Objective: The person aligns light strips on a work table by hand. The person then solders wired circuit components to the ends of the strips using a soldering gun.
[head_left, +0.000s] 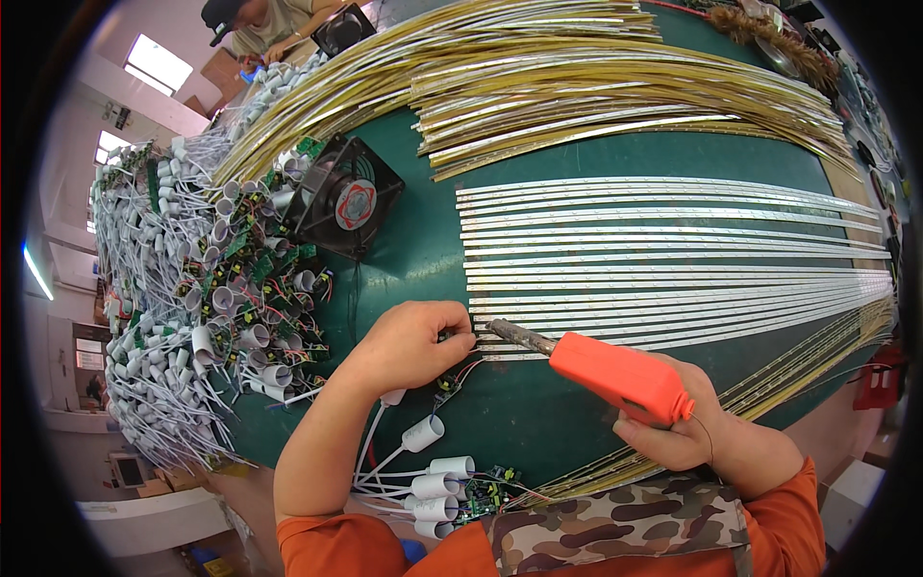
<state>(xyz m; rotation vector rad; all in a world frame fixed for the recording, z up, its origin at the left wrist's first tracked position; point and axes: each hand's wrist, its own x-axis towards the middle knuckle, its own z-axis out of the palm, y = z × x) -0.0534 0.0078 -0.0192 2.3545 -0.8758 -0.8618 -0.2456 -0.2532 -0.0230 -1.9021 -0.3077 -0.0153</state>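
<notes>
My right hand (681,409) is wrapped around the red handle of a soldering gun (615,375). Its dark metal tip reaches left to the near ends of a row of white LED strips (663,260). Beside that tip, my left hand (415,338) is closed in a pinch at the strip ends. A small dark bit shows between thumb and forefinger, too hidden to name. Just below the fingers, thin wires run to a small circuit board (448,385). Nearer to me lie white cylindrical caps (423,434) with white cables.
A black fan (344,197) stands beyond my left hand. White caps with boards and cables (192,288) heap up at left. Yellow-backed strips (615,96) are stacked at the back, with more (788,370) at the near right. Another person (274,29) sits at far left.
</notes>
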